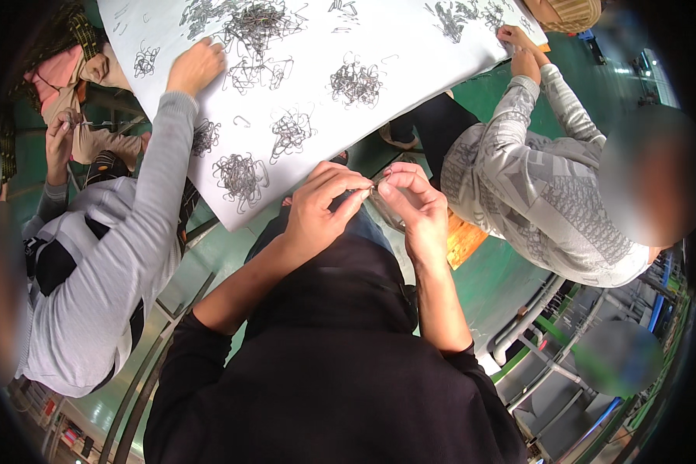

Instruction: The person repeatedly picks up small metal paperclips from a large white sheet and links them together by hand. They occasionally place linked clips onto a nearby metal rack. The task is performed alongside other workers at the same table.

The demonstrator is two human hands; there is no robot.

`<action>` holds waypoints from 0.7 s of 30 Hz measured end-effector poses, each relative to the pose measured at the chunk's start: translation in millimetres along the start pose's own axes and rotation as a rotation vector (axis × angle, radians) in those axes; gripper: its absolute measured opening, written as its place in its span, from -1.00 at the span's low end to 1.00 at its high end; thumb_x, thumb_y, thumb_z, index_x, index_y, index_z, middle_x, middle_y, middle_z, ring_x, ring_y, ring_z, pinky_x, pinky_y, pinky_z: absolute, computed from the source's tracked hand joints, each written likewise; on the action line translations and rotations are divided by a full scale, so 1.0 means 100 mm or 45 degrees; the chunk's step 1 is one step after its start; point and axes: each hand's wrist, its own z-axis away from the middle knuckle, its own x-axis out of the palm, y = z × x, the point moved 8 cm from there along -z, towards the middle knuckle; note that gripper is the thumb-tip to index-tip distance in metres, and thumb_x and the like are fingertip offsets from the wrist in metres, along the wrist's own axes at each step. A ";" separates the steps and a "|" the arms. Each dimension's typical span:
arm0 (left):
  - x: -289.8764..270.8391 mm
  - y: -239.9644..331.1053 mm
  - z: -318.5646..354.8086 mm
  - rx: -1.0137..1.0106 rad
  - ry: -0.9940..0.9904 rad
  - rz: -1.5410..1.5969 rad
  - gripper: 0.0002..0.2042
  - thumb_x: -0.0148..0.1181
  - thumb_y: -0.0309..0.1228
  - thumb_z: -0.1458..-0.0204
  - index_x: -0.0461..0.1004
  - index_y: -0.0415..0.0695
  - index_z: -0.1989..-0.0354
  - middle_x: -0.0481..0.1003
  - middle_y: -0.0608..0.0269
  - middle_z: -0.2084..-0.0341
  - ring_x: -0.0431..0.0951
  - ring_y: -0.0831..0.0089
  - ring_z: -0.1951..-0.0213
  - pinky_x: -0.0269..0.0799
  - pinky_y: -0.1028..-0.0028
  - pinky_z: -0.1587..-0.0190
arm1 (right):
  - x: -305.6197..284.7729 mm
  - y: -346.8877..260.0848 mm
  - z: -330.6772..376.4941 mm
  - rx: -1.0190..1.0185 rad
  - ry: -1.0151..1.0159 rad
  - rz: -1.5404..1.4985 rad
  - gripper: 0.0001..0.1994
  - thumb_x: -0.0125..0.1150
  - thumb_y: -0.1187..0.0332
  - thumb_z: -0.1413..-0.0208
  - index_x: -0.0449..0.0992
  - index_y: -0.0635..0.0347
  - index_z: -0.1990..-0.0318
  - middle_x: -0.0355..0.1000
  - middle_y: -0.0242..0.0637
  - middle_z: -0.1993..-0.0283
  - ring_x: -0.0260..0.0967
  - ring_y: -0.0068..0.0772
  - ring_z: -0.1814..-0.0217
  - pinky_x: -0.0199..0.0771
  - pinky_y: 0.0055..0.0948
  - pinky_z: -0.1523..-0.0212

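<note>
Hands (367, 203) pinch thin bent wire clips (377, 185) near tangled piles (241, 176).

- White sheet (410, 46) spread flat, dotted with tangled heaps of thin grey wire hooks (356, 81), further heaps (241, 176) near its lower edge.
- Co-worker in grey sleeve (143, 209) at left, hand (196, 66) resting on sheet.
- Second co-worker in patterned grey top (549, 201) at right, hand (516, 37) on sheet's far edge.
- Green floor (503, 278) below.
- Metal rails (549, 363) at lower right.
</note>
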 end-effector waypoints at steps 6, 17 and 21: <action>0.09 -0.03 -0.12 -0.028 0.038 -0.001 -0.83 0.28 -0.62 0.12 0.52 -0.18 0.31 0.55 0.22 0.38 0.50 0.29 0.26 0.44 0.40 0.22 | -0.08 -0.09 -0.03 -0.341 0.235 0.136 -0.92 0.31 0.48 0.00 0.54 0.25 0.34 0.35 -0.29 0.17 0.30 -0.46 0.14 0.32 -0.46 0.12; 0.00 -1.47 -1.58 -0.068 0.191 -0.483 -0.91 0.23 -0.47 0.00 0.57 -0.16 0.33 0.55 0.18 0.32 0.48 0.21 0.19 0.39 0.36 0.12 | -0.24 -0.34 -0.26 -0.519 0.225 0.524 -0.89 0.35 0.54 0.08 0.53 0.24 0.38 0.35 -0.23 0.20 0.35 -0.31 0.16 0.38 -0.40 0.14; 0.14 -2.03 -2.11 -0.043 0.084 -0.747 -0.89 0.26 -0.43 0.02 0.57 -0.13 0.31 0.53 0.22 0.33 0.48 0.22 0.20 0.40 0.33 0.12 | -0.32 -0.34 -0.40 -0.487 0.221 0.558 -0.89 0.35 0.55 0.08 0.52 0.24 0.39 0.35 -0.23 0.22 0.36 -0.31 0.17 0.40 -0.40 0.17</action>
